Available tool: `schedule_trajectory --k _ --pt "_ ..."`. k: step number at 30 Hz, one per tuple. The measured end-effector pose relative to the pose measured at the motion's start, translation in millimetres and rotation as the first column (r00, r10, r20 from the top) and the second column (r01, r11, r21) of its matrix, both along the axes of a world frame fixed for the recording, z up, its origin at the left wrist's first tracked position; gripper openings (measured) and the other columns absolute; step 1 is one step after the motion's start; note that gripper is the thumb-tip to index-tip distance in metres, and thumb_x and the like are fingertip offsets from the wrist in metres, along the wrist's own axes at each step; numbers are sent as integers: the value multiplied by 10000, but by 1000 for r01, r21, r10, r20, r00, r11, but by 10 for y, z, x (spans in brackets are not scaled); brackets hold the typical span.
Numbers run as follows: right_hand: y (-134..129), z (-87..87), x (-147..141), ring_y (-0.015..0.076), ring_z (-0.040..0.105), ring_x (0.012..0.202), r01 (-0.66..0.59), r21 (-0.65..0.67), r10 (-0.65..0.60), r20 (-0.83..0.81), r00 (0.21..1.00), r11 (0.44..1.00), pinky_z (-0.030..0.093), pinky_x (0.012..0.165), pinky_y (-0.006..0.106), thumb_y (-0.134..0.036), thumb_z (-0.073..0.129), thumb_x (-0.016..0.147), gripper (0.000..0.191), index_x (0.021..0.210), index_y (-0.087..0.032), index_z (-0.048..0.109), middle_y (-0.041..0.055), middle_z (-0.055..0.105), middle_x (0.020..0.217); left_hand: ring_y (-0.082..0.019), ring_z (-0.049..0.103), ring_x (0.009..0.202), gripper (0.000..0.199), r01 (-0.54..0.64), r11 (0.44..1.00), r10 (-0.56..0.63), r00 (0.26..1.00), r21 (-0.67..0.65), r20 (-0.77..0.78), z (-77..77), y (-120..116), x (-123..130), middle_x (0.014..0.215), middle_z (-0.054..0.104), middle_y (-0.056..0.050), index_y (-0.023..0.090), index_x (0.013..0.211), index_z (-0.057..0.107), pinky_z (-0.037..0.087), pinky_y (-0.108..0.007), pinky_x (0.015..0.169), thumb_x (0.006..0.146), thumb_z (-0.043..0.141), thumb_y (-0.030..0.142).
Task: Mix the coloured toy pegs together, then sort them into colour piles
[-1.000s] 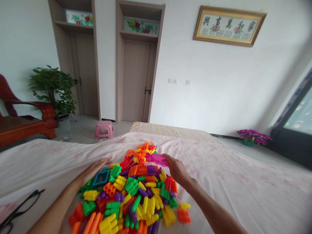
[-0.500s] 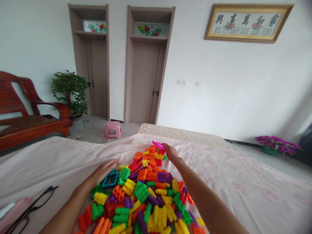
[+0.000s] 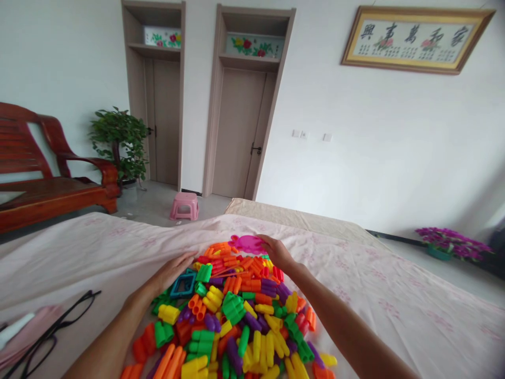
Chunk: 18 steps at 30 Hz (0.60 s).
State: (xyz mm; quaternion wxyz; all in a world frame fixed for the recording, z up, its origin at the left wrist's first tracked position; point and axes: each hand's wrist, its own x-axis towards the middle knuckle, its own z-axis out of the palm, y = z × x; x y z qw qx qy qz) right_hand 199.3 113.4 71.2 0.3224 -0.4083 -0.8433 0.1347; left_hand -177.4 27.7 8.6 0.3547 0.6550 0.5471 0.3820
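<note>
A heap of plastic building blocks (image 3: 232, 308) in orange, yellow, green, purple and red lies in front of me. At its far end, my right hand (image 3: 278, 252) has its fingers closed on the edge of a flat magenta plastic piece (image 3: 248, 243) with a lobed outline. My left hand (image 3: 175, 269) lies along the left side of the heap, fingers stretched out, with nothing visible in it. Close to that hand sits a teal square frame (image 3: 183, 284) among the blocks.
Black-framed glasses (image 3: 55, 337) and a pink cloth (image 3: 37, 329) with a white object lie at the left on the flowered sheet (image 3: 355, 300). Beyond the sheet's edge stand a pink stool (image 3: 185, 206), a wooden chair (image 3: 59, 189) and a potted plant (image 3: 122, 145).
The magenta piece has swung left from the right hand and now shows its broad flat face above the heap. The left hand stays beside the blocks. The whole view has shifted slightly.
</note>
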Motion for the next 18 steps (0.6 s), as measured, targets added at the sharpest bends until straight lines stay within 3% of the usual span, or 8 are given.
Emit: schedule_trajectory --k 3,6,10,14,18 --pt "191 1 -162 204 631 1094 247 -25 -247 -9 969 969 469 961 329 -190 428 914 402 1283 -220 586 69 688 1186 -243 381 1378 653 -3 1000 3 1000 -5 -3 13 -3 9 1454 473 -58 225 1368 503 240 -384 1199 866 396 629" --pt "335 -53 -399 211 638 1080 311 -73 -303 98 948 948 473 945 326 -172 424 915 416 1297 -223 578 74 697 1164 -242 390 1373 642 0 1000 0 1000 5 -15 0 3 3 1455 472 -57 234 1364 507 247 -388 1198 868 394 626" --pt "326 -103 -648 178 641 1074 163 -97 -145 164 976 982 463 950 279 -190 488 903 369 1233 -268 633 23 708 1148 -248 374 1386 657 -20 1000 20 1000 19 -2 -26 18 -18 1461 464 -66 223 1365 506 225 -408 1210 866 382 633" --pt "119 -1 -729 169 650 1057 -91 -112 109 166 980 990 473 948 283 -168 468 900 395 1262 -229 614 26 709 1148 -242 296 1430 698 17 998 -21 997 55 74 12 -6 -7 1507 397 -63 198 1377 495 157 -408 1231 854 389 648" --pt "-230 191 -806 184 602 1162 -220 -55 227 175 958 974 440 1008 298 -169 456 904 403 1267 -245 614 14 668 1240 -253 418 1362 710 84 996 -78 969 -16 236 149 -112 69 1419 511 -82 182 1350 522 286 -423 1190 863 332 663"
